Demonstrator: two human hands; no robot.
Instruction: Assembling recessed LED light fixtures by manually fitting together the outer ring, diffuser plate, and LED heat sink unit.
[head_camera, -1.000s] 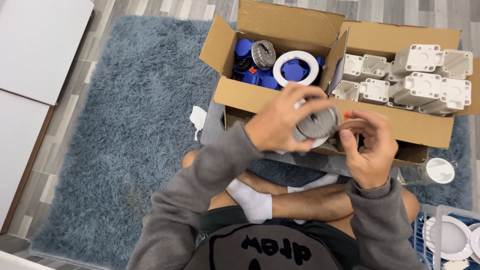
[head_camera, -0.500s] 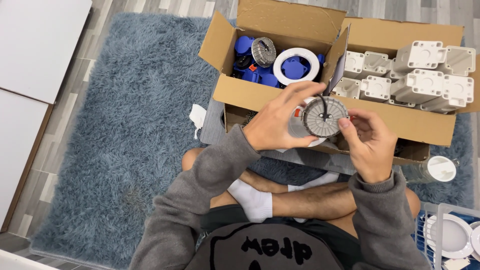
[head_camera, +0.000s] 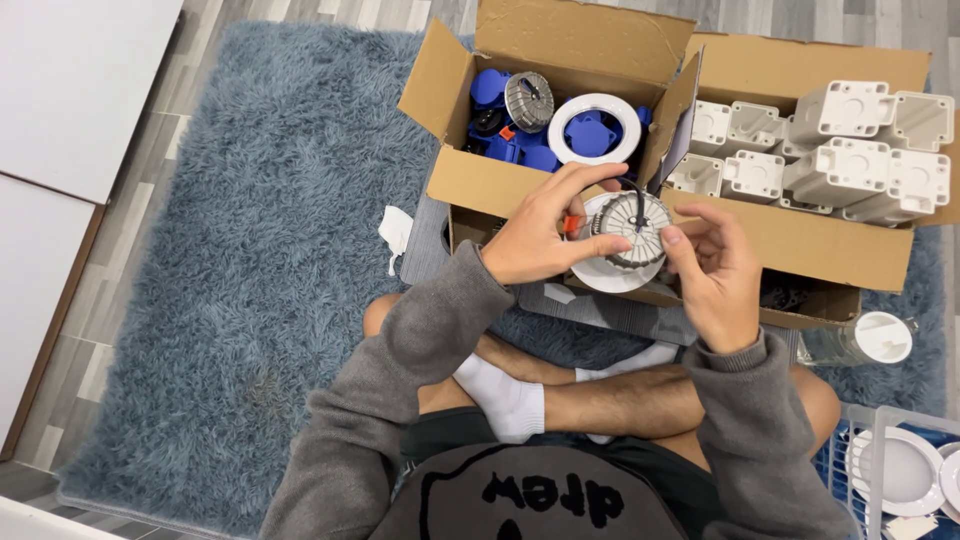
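My left hand (head_camera: 540, 240) is clamped on the round lamp (head_camera: 622, 240) at frame centre: fingers curled over its top-left edge, thumb under, w/ an orange clip peeking out just beside my fingertips. The lamp sits tilted, ribbed grey metal back facing up, white rim below it. My right hand (head_camera: 715, 270) is at the lamp's right side, thumb and forefinger pinched nearly together on the ribbed edge, other fingers loosely bent. A thin dark wire (head_camera: 637, 200) runs up from the middle of the grey back, btwn both hands.

Straight behind the lamp, upper centre, stands an open cardboard box (head_camera: 470, 180). Its left compartment holds blue parts (head_camera: 500, 110), another grey ribbed piece (head_camera: 528, 100) and a white ring (head_camera: 597, 130) w/ a blue cap inside. Its right compartment, upper right of frame, is packed w/ white plastic housings (head_camera: 850, 150). A cardboard divider flap (head_camera: 680, 120) leans btwn the two, its lower tip just above the lamp.

I'm sitting cross-legged on a shaggy blue-grey rug (head_camera: 230, 250), white sock (head_camera: 505, 395) at centre bottom, grey sleeves. A scrap of white paper (head_camera: 397, 230) lies on the rug left of the box. Right edge: a clear bottle w/ white cap (head_camera: 870, 338). Lower right corner: a basket (head_camera: 850, 440) w/ white round discs (head_camera: 905, 470). White panels (head_camera: 70, 90) fill the upper left.
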